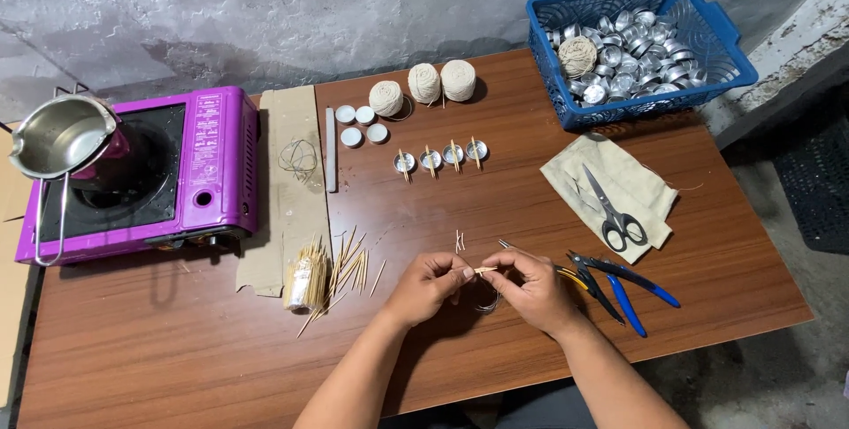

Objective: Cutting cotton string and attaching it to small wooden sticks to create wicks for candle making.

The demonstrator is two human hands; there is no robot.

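My left hand (427, 286) and my right hand (533, 288) meet over the near middle of the brown table (177, 340). Together they pinch a thin wooden stick (485, 270) between their fingertips. A loop of thin wire (488, 305) hangs below the fingers, and which hand holds it is unclear. Short cut stick pieces (459, 241) lie just beyond the hands. A container of wooden sticks (306, 280) lies on its side to the left, with loose sticks (352, 268) fanned out beside it.
Blue-handled pliers (619, 283) and scissors (610, 208) on a cloth (650, 183) lie right. Further back: several small metal cups with sticks (439, 158), white discs (361, 124), three twine balls (423, 84), a blue basket (699, 22) of metal cups. A purple stove (212, 164) with pot (57, 137) sits left.
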